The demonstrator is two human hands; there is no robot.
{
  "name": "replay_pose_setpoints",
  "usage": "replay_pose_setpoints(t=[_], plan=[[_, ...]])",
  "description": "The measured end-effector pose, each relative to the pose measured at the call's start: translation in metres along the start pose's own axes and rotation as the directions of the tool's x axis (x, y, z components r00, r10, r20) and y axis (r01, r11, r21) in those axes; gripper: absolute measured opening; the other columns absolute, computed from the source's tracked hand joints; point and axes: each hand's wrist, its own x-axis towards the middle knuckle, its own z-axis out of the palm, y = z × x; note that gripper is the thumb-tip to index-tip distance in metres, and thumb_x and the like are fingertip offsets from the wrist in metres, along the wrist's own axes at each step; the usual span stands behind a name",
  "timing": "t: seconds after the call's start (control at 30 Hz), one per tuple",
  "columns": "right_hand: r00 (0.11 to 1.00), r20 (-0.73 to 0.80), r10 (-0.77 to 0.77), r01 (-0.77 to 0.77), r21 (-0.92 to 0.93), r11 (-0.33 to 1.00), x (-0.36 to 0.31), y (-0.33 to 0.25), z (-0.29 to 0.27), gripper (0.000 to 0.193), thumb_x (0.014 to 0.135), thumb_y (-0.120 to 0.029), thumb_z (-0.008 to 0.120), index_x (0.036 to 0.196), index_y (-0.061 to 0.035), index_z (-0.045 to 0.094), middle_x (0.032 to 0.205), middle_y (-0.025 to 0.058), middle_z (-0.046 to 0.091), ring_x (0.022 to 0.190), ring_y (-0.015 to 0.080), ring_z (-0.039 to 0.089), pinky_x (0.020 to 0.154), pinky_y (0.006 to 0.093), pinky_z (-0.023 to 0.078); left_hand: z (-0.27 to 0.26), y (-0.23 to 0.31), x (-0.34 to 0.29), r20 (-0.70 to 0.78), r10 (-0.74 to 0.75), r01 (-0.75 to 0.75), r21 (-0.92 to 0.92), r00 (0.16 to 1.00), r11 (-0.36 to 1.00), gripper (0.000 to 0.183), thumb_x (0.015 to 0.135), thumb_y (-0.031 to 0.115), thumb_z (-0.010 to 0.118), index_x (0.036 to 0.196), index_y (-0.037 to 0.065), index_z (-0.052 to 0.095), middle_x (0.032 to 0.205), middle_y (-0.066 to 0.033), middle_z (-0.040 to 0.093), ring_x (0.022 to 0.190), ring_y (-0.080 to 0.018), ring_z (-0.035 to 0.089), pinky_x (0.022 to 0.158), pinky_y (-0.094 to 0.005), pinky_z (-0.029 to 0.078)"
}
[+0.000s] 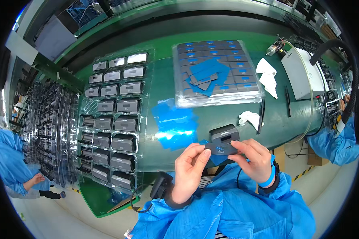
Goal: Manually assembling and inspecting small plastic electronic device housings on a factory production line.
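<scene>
Left hand (pixel 189 169) and right hand (pixel 254 159) fingers pinch flat grey panel (pixel 221 149) by ends, just before small grey box (pixel 224 133) on bench (pixel 211 115), face up for inspection, likely.

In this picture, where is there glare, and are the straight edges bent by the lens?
Head view: glare shines on the blue film sheets and on the clear tray of grey parts; the bench edges curve strongly toward the rim, with black corners outside the fisheye circle; the hands, left hand and right hand, and their flat grey part look sharp.

Head-worn fisheye, steeply down, close over workbench (pixel 227 115)
</scene>
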Motion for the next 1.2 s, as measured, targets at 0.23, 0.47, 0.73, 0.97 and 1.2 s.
replay_pose_setpoints(t=[0.23, 0.47, 0.73, 0.97, 1.2], plan=[[0.985, -0.159, 0.061, -0.041, 0.126, 0.991, -0.007, 0.008, -0.001, 0.035, 0.066, -0.003, 0.078, 0.097, 0.0035, 0.064, 0.082, 0.0126, 0.064, 0.064, 0.0232, 0.061, 0.057, 0.0312, 0.051, 0.01, 0.016, -0.001, 0.026, 0.139, -0.142, 0.184, 0.99, 0.973, 0.02, 0.092, 0.011, 0.052, 0.091, -0.005, 0.064, 0.089, -0.0065, 0.06, 0.08, -0.0134, 0.051, 0.074, -0.0255, 0.04], [0.853, -0.48, 0.203, -0.179, 0.096, 0.979, -0.009, 0.03, -0.014, 0.033, 0.067, 0.003, 0.075, 0.098, 0.0028, 0.065, 0.08, 0.0116, 0.064, 0.064, 0.0164, 0.06, 0.059, 0.027, 0.048, 0.013, 0.024, -0.004, 0.041, 0.142, -0.146, 0.38, 0.989, 0.913, 0.015, 0.09, 0.005, 0.055, 0.086, -0.003, 0.067, 0.081, -0.0065, 0.061, 0.079, -0.0145, 0.054, 0.074, -0.0257, 0.043], [0.797, -0.494, 0.347, -0.158, 0.384, 0.91, -0.022, 0.045, -0.028, 0.036, 0.067, 0.009, 0.069, 0.102, 0.0054, 0.063, 0.083, 0.0079, 0.059, 0.071, 0.0141, 0.054, 0.067, 0.0253, 0.043, -0.033, 0.003, 0.041, -0.115, 0.529, -0.033, 0.965, 0.841, 0.262, 0.022, 0.079, 0.005, 0.065, 0.1, -0.001, 0.06, 0.086, -0.0105, 0.056, 0.078, -0.0255, 0.053, 0.07, -0.0371, 0.043], [0.817, -0.482, 0.316, -0.156, 0.343, 0.926, -0.031, 0.044, -0.028, 0.038, 0.065, 0.006, 0.07, 0.103, 0.004, 0.064, 0.078, 0.0086, 0.059, 0.069, 0.0159, 0.055, 0.065, 0.0267, 0.043, -0.009, 0.018, 0.04, 0.076, 0.661, 0.069, 0.98, 0.747, -0.189, 0.051, 0.071, 0.014, 0.075, 0.118, 0.007, 0.057, 0.114, -0.0172, 0.045, 0.101, -0.0357, 0.044, 0.086, -0.0431, 0.041], [0.844, -0.44, 0.306, -0.167, 0.328, 0.93, -0.036, 0.038, -0.032, 0.039, 0.065, 0.005, 0.071, 0.103, 0.003, 0.064, 0.076, 0.008, 0.058, 0.067, 0.0156, 0.054, 0.063, 0.0266, 0.043, 0.023, -0.014, 0.031, 0.238, 0.247, -0.293, 0.932, 0.939, 0.213, 0.074, 0.064, 0.014, 0.081, 0.13, 0.008, 0.049, 0.09, -0.0129, 0.05, 0.074, -0.0255, 0.052, 0.066, -0.0354, 0.043]])
